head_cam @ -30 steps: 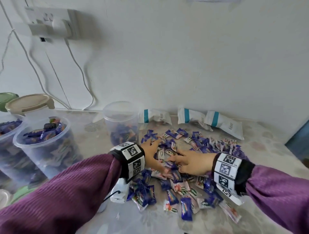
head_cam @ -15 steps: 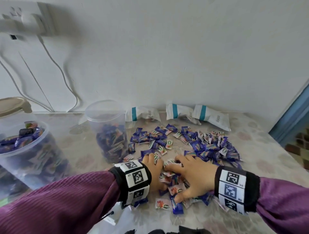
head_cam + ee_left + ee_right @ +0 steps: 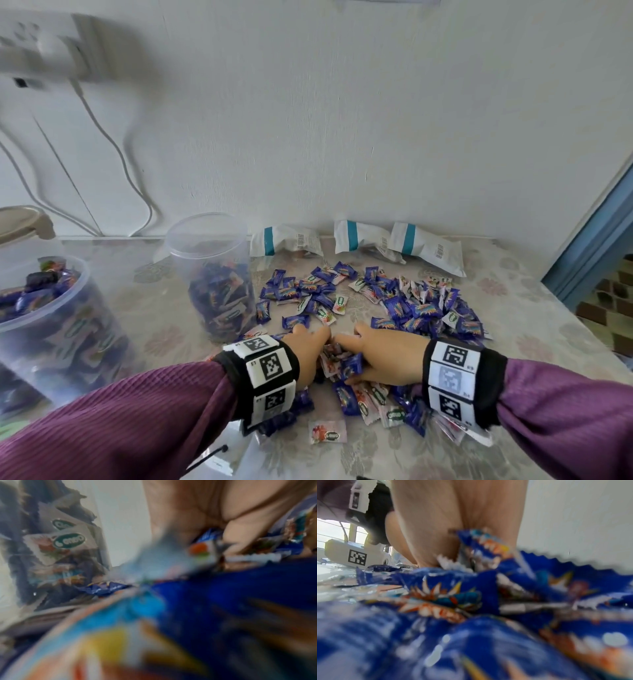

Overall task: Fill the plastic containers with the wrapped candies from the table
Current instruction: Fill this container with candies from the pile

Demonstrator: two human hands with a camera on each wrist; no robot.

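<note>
Blue and white wrapped candies (image 3: 394, 301) lie spread over the flowered table (image 3: 534, 329). My left hand (image 3: 310, 349) and right hand (image 3: 383, 353) meet fingertip to fingertip at the near side of the spread, cupped round a small heap of candies (image 3: 340, 365). The left wrist view shows curled fingers (image 3: 236, 539) closed over wrappers (image 3: 200, 550). In the right wrist view the palm (image 3: 453, 520) presses against blue candies (image 3: 453, 595). A clear plastic container (image 3: 212, 274), partly filled, stands just left of the hands.
A larger tub (image 3: 51, 318), heaped with candies, stands at the far left, with a beige lid (image 3: 24, 222) behind it. Three white bags (image 3: 363, 236) with teal stripes lie against the wall. Cables (image 3: 137, 192) hang from a wall socket. More candies (image 3: 370, 401) lie under the wrists.
Both hands have drawn back toward me and closed together, raking a heap of candies between them. The view has also swung to the right.
</note>
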